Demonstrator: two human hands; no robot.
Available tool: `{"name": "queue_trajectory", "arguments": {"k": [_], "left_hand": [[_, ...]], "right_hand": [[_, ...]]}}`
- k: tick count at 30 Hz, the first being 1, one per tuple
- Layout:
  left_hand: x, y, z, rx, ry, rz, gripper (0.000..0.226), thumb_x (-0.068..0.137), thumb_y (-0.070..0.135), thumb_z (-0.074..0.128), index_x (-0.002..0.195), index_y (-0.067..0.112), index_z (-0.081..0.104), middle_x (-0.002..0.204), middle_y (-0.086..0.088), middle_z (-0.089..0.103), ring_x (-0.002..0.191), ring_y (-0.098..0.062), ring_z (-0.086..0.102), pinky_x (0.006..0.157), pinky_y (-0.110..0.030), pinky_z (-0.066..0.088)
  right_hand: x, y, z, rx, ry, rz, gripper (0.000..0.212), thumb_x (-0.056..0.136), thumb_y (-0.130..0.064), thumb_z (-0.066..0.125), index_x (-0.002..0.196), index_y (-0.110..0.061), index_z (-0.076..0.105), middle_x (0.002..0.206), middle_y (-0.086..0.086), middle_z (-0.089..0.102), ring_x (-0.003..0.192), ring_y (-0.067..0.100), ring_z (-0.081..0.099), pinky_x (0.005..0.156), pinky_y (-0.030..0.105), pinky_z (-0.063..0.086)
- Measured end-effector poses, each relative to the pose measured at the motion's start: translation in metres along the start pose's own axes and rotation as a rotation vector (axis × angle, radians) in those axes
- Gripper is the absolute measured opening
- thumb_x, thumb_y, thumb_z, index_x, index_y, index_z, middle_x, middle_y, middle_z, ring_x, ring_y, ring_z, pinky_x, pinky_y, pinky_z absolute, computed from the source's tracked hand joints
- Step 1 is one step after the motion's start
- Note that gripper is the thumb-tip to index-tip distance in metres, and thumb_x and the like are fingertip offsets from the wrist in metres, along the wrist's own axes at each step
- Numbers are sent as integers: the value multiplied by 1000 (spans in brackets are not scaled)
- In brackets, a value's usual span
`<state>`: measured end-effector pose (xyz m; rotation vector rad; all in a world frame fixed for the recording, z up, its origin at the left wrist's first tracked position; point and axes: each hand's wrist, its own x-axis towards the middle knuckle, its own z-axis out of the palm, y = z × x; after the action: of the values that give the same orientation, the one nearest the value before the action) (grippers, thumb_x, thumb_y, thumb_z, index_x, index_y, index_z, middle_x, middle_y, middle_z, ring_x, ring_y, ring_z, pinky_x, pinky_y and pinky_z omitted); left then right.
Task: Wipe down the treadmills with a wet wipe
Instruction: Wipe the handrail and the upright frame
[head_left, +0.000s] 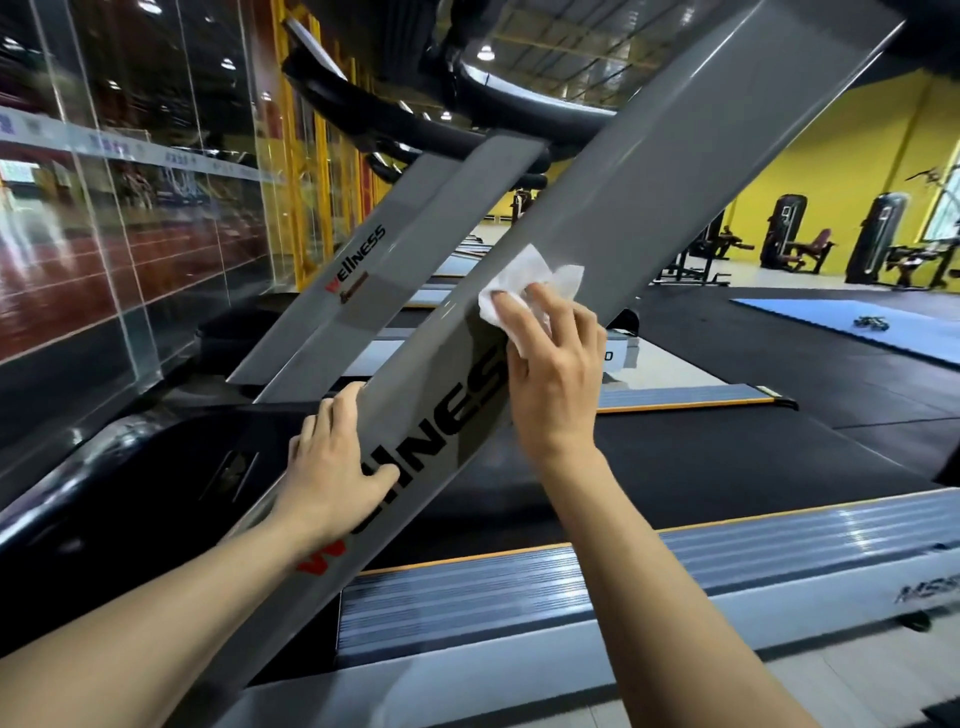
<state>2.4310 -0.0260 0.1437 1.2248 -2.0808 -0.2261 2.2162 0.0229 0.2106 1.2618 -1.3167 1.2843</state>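
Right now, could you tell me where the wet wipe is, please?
In the head view, the wet wipe lies centre-right, pressed by the right hand against the near grey treadmill upright, just above its WELLNESS lettering.

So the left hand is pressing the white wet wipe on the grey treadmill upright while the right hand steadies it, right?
Not quite: the head view shows the right hand pressing the white wet wipe on the grey treadmill upright, while the left hand steadies it.
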Motion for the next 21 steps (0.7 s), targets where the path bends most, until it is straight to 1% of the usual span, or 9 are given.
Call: {"name": "queue_trajectory", "arguments": {"k": [3, 6, 8, 10, 12, 14, 18, 19, 21], "left_hand": [[0, 1, 2, 3, 28, -10, 95, 78, 30, 76, 154, 22, 20, 146, -4, 38, 127, -34, 39, 109, -50, 34], [0, 1, 6, 3, 47, -17, 93, 77, 31, 75, 153, 22, 20, 143, -5, 39, 123, -33, 40, 107, -50, 34], [0, 1, 7, 8, 59, -16, 93, 78, 32, 74, 153, 21, 20, 143, -5, 39, 123, -33, 40, 107, -50, 34], [0, -1, 6, 5, 59, -9, 93, 79, 32, 74, 153, 21, 19, 145, -6, 38, 125, -33, 39, 108, -50, 33], [0, -2, 4, -8, 38, 0, 93, 81, 32, 73, 155, 23, 17, 148, -4, 36, 128, -31, 37, 110, -49, 31], [0, -2, 4, -6, 36, 4, 93, 82, 32, 72, 156, 23, 16, 148, -3, 35, 130, -30, 36, 110, -48, 30], [0, -2, 5, -2, 36, -1, 94, 82, 31, 72, 157, 19, 16, 149, -4, 35, 130, -30, 35, 111, -48, 28], [-1, -1, 5, 2, 34, 1, 94, 82, 31, 72, 157, 18, 16, 149, -5, 34, 131, -31, 35, 111, -48, 28], [0, -1, 5, 12, 41, 9, 94, 83, 31, 73, 157, 17, 17, 150, -6, 35, 131, -31, 35, 110, -48, 29]], "right_hand": [[15, 13, -12, 22, 78, -24, 24, 95, -4, 61, 103, -20, 76, 112, 1, 69, 104, 28, 61, 93, 36, 43], [31, 31, -23, 78, 167, 40, 33, 91, 5, 57, 109, -14, 76, 112, 8, 68, 96, 33, 61, 87, 37, 50], [32, 33, -19, 62, 143, 38, 37, 92, 5, 55, 119, -13, 73, 125, 11, 65, 108, 34, 59, 95, 39, 49], [18, 23, -8, 91, 33, 23, 39, 98, -6, 50, 135, -8, 62, 139, 16, 56, 129, 34, 49, 110, 41, 40], [3, 15, -2, 131, -23, 36, 41, 103, -15, 43, 141, -5, 55, 144, 17, 52, 137, 30, 40, 116, 38, 33], [0, 19, 0, 112, -20, 32, 37, 104, -11, 45, 139, -8, 58, 141, 15, 54, 128, 30, 45, 114, 32, 34], [7, 33, -5, 75, 43, 101, 32, 100, 0, 55, 125, -13, 70, 128, 10, 63, 103, 31, 52, 101, 9, 28], [5, 32, -4, 92, 66, 121, 30, 99, 0, 55, 122, -12, 71, 124, 10, 65, 100, 31, 52, 98, 8, 29], [-11, 21, 2, 135, 84, 121, 29, 100, 0, 54, 122, -8, 71, 116, 13, 66, 96, 32, 53, 96, 18, 37]]}}
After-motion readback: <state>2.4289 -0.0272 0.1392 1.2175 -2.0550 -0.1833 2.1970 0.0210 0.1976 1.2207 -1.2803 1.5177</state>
